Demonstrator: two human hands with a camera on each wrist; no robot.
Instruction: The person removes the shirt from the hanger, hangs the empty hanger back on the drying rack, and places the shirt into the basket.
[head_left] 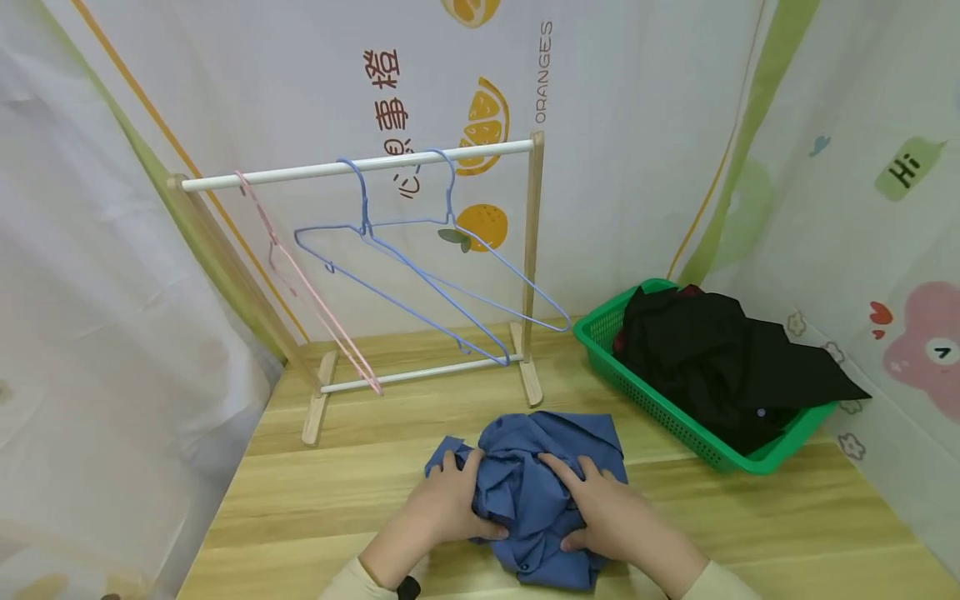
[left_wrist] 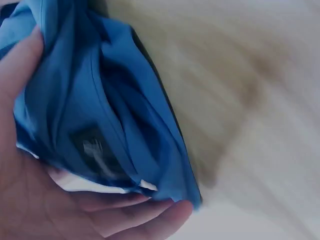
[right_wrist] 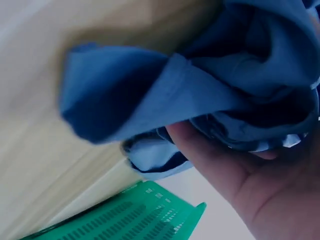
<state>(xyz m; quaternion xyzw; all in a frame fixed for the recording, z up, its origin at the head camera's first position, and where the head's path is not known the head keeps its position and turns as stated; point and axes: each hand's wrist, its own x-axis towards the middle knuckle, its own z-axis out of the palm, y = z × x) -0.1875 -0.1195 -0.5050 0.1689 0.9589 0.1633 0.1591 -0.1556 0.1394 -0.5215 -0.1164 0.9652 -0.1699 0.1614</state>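
We see a light wooden table (head_left: 750, 517) with plank-like grain, walled round by white printed curtains. Toward its far edge stands a small wooden clothes rack (head_left: 534, 267) with a white top rail; two pale blue wire hangers (head_left: 420, 275) and one pink wire hanger (head_left: 307, 292) hang from that rail, the pink one nearest the rack's left post. Near the table's right edge sits a green slotted plastic basket (head_left: 675, 425), filled with a heap of black clothing (head_left: 720, 358) that spills over its right rim.

At the middle of the near edge lies a crumpled blue fabric garment (head_left: 536, 483), bunched into a mound on the tabletop, well apart from the basket and in front of the rack. Our left hand (head_left: 442, 508) grips the garment's left side, fingers curled into the folds and thumb tucked under the cloth; the left wrist view shows the fabric gathered against the palm. Our right hand (head_left: 607, 512) grips the right side, fingers spread over the top of the mound and thumb pressed in at the near edge, cloth bunched in the palm.
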